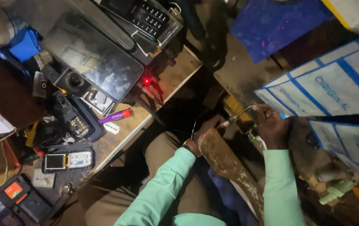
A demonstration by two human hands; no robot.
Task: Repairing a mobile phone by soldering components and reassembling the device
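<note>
Thin metal tool between dim hands, its tip perhaps hidden; rusty blade cut off below.

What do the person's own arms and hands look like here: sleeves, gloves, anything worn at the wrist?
Both arms wear long mint-green sleeves reaching the wrists. The left hand and right hand are bare, with no gloves. A dark band, perhaps a watch or bracelet, sits at the left wrist; the dim light hides finer detail.

A thin metal screwdriver slants between both hands, over a rusty plank.
</note>
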